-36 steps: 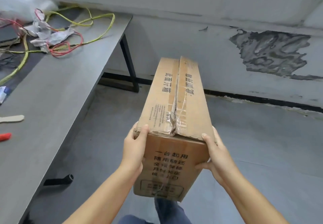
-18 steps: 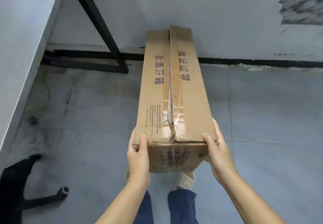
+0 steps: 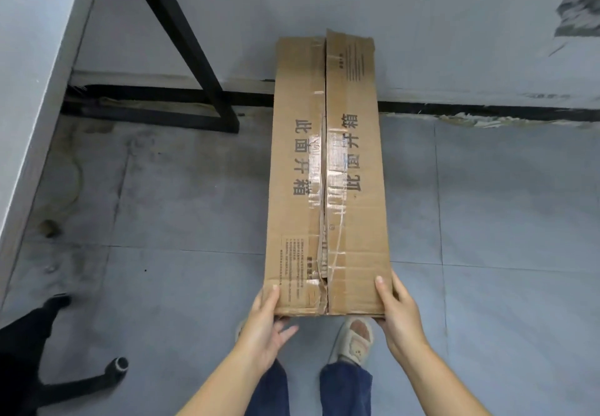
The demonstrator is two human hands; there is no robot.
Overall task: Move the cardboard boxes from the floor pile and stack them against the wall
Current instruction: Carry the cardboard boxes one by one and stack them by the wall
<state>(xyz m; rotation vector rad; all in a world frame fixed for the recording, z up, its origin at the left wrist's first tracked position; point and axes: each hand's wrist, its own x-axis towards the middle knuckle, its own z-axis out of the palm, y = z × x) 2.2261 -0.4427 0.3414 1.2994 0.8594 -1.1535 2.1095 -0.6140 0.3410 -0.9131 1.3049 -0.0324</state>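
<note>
From my remote feed, a long cardboard box (image 3: 326, 172) lies flat-side-up in front of me, its far end up at the grey wall (image 3: 422, 26) and black baseboard (image 3: 487, 111), its near end held over the tiled floor (image 3: 503, 204). Half a second ago the box sat higher and shorter in my view, with its printed end panel still showing below the flaps; now that panel has dropped out of sight and only the taped top face, with its split seam and peeling clear tape, fills the frame. A second ago the box was tilted up toward the wall with the tabletop and its wires beside it; those have gone from view as the head has tipped down.

My left hand (image 3: 264, 328) grips the near left corner, thumb laid on top of the flap, the other fingers curled beneath and partly splayed. My right hand (image 3: 397, 310) clamps the near right corner the same way, thumb on top, fingers wrapped down the side. I cannot tell whether the box's underside touches the floor.

A black table leg (image 3: 181, 42) slants to the left of the box, a chair caster (image 3: 120, 364) shows at lower left, and a sandalled foot (image 3: 355, 339) appears just under the box's near edge.
</note>
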